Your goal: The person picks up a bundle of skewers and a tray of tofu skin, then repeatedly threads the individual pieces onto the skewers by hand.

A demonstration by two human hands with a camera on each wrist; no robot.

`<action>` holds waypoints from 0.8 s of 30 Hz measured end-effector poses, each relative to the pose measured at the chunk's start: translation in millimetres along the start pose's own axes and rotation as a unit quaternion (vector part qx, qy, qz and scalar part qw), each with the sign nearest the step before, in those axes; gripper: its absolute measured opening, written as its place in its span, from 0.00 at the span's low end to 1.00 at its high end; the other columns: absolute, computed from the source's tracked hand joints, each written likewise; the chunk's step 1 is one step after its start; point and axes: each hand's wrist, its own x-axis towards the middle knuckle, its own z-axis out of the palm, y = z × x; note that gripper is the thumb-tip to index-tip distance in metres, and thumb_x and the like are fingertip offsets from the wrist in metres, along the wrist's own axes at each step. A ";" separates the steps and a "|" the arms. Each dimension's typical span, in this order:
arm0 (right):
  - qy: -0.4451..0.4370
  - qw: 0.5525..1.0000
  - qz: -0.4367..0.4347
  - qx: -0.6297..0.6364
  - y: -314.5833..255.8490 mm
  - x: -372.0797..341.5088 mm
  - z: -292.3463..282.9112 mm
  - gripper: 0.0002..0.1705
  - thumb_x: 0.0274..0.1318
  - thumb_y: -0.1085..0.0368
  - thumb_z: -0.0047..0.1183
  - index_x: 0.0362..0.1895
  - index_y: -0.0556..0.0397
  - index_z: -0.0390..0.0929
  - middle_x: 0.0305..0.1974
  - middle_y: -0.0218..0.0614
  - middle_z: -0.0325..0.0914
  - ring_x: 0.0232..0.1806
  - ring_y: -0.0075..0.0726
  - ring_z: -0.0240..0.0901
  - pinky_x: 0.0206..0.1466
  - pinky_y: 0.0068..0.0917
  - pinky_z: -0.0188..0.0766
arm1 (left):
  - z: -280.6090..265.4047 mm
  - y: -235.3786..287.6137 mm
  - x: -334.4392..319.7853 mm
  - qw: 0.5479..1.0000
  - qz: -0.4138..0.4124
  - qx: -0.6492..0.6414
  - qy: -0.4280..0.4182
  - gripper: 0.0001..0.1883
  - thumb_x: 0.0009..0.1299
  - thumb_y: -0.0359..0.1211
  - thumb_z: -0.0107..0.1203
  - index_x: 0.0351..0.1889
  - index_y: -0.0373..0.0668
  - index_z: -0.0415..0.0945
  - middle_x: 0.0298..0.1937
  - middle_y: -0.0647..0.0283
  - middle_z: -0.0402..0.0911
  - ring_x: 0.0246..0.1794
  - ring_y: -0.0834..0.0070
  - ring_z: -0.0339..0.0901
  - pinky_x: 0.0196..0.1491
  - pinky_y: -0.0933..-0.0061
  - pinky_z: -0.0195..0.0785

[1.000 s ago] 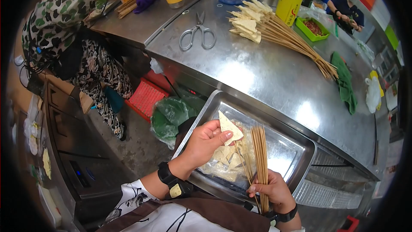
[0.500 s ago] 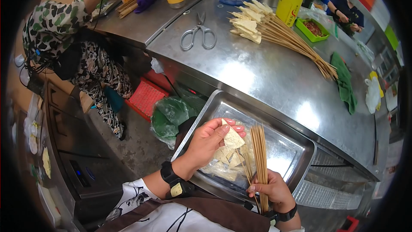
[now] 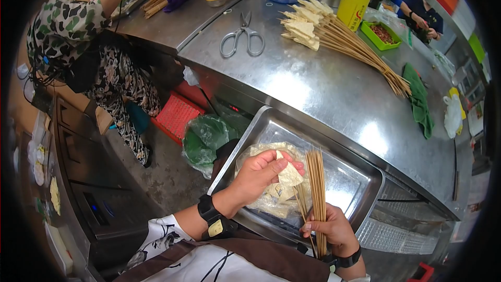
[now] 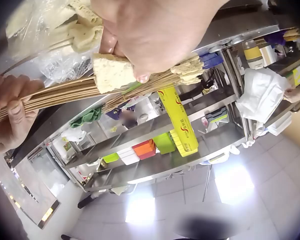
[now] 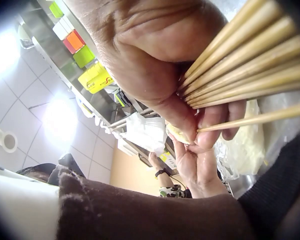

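The steel counter (image 3: 334,102) stands just beyond the metal tray (image 3: 349,180), bearing food-laden skewers (image 3: 355,39). Inside the tray lies a plastic bag (image 3: 250,156) with pale pieces. At the tray's near side, the right hand (image 3: 335,231) curls its fingers round bare skewers (image 3: 315,188). Over the tray, the left hand (image 3: 257,177) — thumb and fingers nearly closed — pinches one pale sheet (image 3: 290,176); whether a skewer touches it is unclear.
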 end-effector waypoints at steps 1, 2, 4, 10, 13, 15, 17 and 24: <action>0.000 1.000 0.000 0.000 -1.6 -0.1 1.8 0.09 0.49 0.77 0.57 0.35 0.60 0.71 0.26 0.39 0.77 0.27 0.32 0.77 0.33 0.23 0.75 | 0.2 -2.3 -0.6 1.000 -0.013 0.008 -0.003 0.09 0.73 0.31 0.44 0.46 0.36 0.69 0.48 0.51 0.77 0.50 0.64 0.76 0.54 0.65 0.69; 0.015 1.000 0.005 -0.002 -4.2 -0.1 4.7 0.09 0.47 0.78 0.58 0.32 0.59 0.70 0.24 0.39 0.76 0.25 0.32 0.77 0.36 0.27 0.76 | 0.1 -4.6 -0.9 1.000 -0.013 0.007 -0.004 0.09 0.73 0.31 0.44 0.46 0.36 0.69 0.48 0.51 0.77 0.50 0.64 0.76 0.54 0.65 0.69; 0.029 1.000 0.010 -0.004 -4.0 -0.6 4.3 0.10 0.45 0.79 0.58 0.29 0.58 0.70 0.23 0.39 0.75 0.23 0.33 0.77 0.40 0.32 0.76 | 0.2 -8.6 -1.6 1.000 -0.008 -0.012 -0.013 0.10 0.73 0.31 0.44 0.46 0.36 0.69 0.48 0.51 0.77 0.50 0.64 0.76 0.53 0.66 0.70; 0.000 1.000 -0.008 0.009 -0.7 -0.7 1.0 0.09 0.50 0.77 0.57 0.36 0.61 0.72 0.27 0.39 0.77 0.26 0.31 0.77 0.32 0.24 0.74 | 1.9 -15.4 -5.6 1.000 -0.024 0.013 -0.012 0.10 0.74 0.32 0.43 0.47 0.36 0.69 0.48 0.52 0.78 0.49 0.67 0.76 0.49 0.71 0.71; 0.006 1.000 -0.010 -0.005 0.4 -0.5 -0.2 0.09 0.50 0.77 0.57 0.36 0.61 0.71 0.26 0.39 0.77 0.26 0.32 0.77 0.33 0.24 0.75 | 3.0 -16.6 -7.5 0.996 -0.045 0.075 -0.012 0.10 0.74 0.33 0.43 0.47 0.38 0.69 0.47 0.55 0.79 0.47 0.73 0.77 0.44 0.77 0.69; 0.006 1.000 -0.008 -0.021 1.0 -1.6 -1.4 0.09 0.51 0.78 0.56 0.37 0.61 0.72 0.29 0.36 0.76 0.31 0.30 0.76 0.35 0.24 0.74 | 4.9 -17.4 -7.4 0.997 -0.034 0.068 -0.012 0.10 0.74 0.34 0.44 0.47 0.38 0.70 0.46 0.57 0.79 0.46 0.76 0.77 0.42 0.79 0.68; 0.017 0.999 -0.036 -0.007 -3.6 -4.4 8.2 0.09 0.51 0.77 0.56 0.38 0.60 0.72 0.31 0.34 0.76 0.34 0.27 0.75 0.36 0.23 0.73 | 6.5 -17.8 -6.5 0.998 -0.023 0.059 -0.011 0.11 0.74 0.34 0.44 0.47 0.39 0.70 0.46 0.58 0.80 0.44 0.79 0.77 0.40 0.81 0.67; 0.065 0.987 -0.091 -0.111 -6.1 -15.8 4.4 0.11 0.45 0.75 0.58 0.36 0.56 0.73 0.33 0.28 0.71 0.34 0.20 0.66 0.38 0.19 0.63 | 3.7 -20.5 -1.6 0.994 -0.023 0.108 0.020 0.09 0.72 0.33 0.49 0.44 0.37 0.72 0.40 0.63 0.80 0.36 0.82 0.75 0.38 0.82 0.68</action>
